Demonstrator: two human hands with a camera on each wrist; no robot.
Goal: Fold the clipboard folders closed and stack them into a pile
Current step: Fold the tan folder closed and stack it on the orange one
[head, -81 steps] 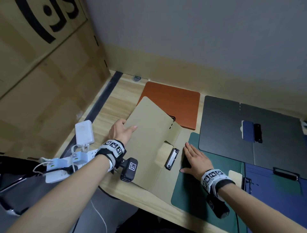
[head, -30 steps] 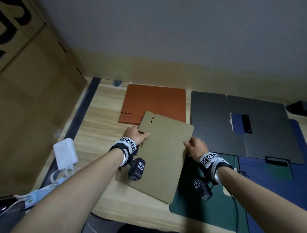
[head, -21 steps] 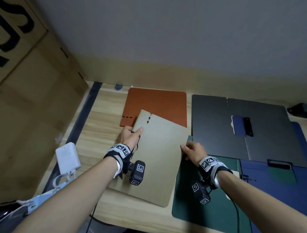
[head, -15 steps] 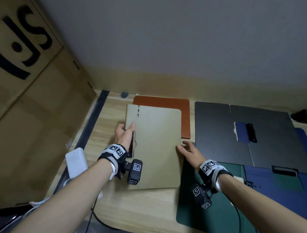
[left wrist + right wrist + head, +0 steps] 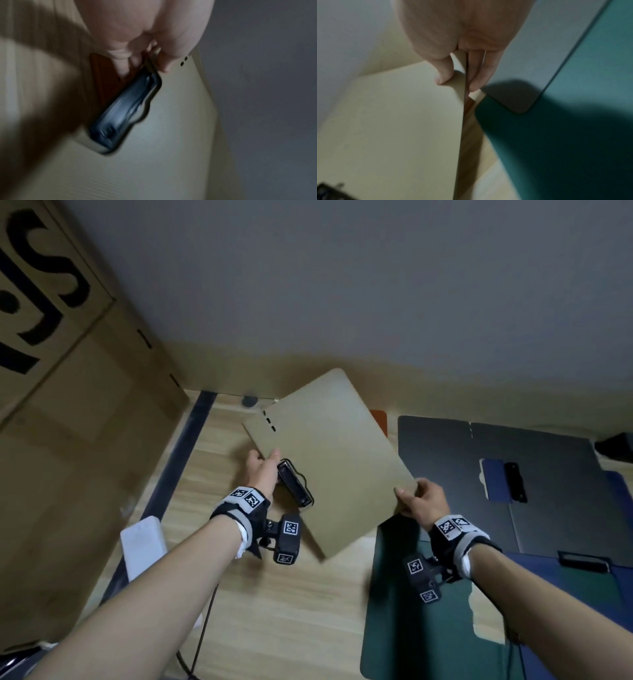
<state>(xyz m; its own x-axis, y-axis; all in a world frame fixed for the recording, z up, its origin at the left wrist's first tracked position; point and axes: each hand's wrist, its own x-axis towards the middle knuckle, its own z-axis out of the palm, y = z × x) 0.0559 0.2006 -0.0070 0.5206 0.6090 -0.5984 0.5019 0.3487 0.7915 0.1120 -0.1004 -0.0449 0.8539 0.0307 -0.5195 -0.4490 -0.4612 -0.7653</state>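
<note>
Grey wall [image 5: 342, 275] behind, with a tan band [image 5: 445, 385] along its foot. Light wooden table [image 5: 281, 604] below, edged on the left by a dark strip [image 5: 178, 460]. Large cardboard box [image 5: 68, 405] with black lettering on the left, in dim, even light.
</note>
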